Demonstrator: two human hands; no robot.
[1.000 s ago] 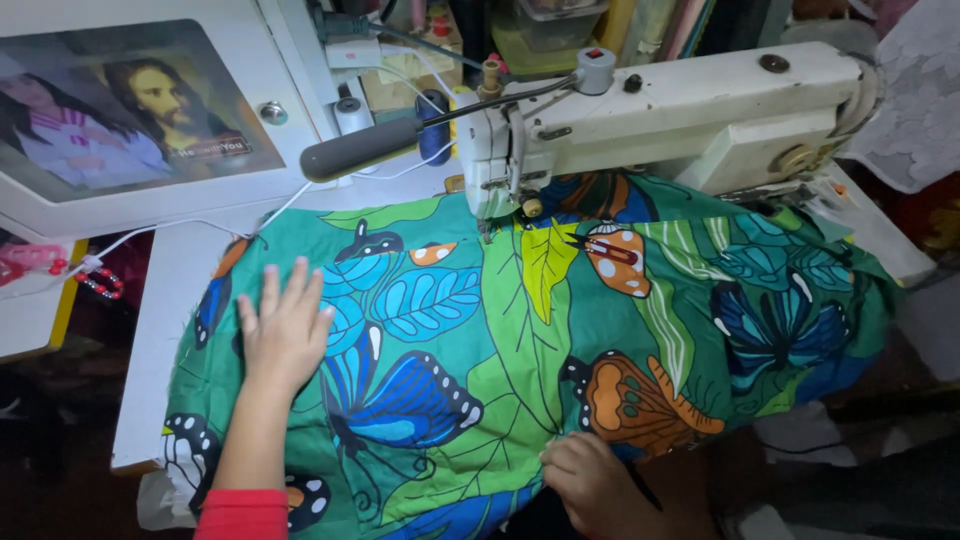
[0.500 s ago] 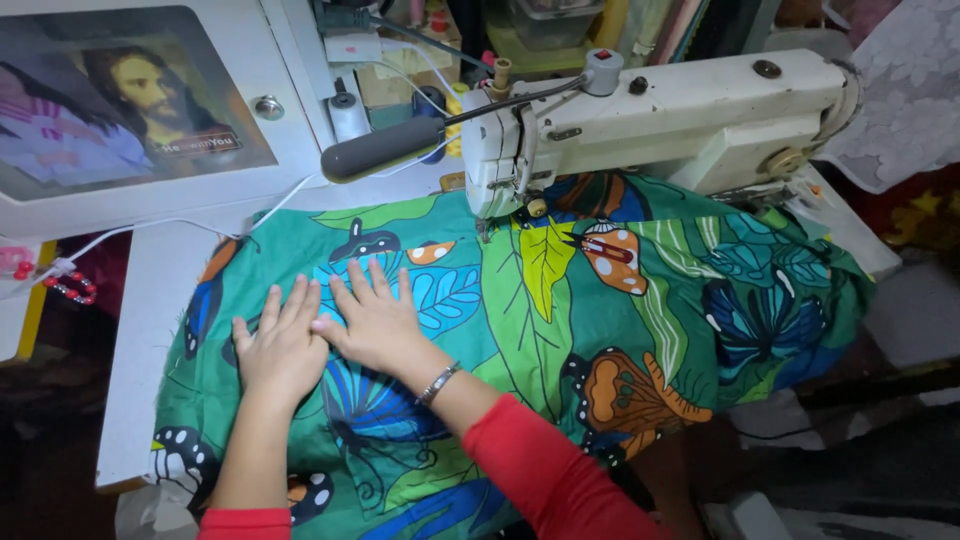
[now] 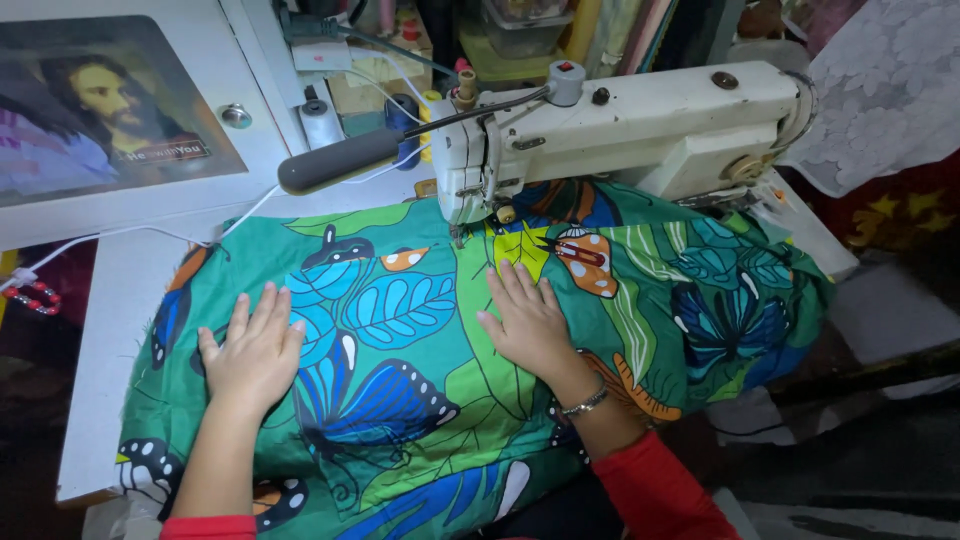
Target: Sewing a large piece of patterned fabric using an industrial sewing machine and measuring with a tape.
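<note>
Fabric (image 3: 420, 330), green with a butterfly and leaf print, lies spread over the white table (image 3: 120, 300) and under the sewing machine (image 3: 620, 130). Left hand (image 3: 255, 350) flat, fingers apart, pressing the cloth well left of the needle. Right hand (image 3: 530, 325) flat, fingers loosely together, just below the needle. Cloth looks positioned; no finished seam visible, so stitching seems barely started.

A green fabric (image 3: 420, 400) printed with blue butterflies, orange butterflies and leaves lies spread and rumpled, its top edge tucked under the sewing machine (image 3: 640, 130), draping off below it.
</note>
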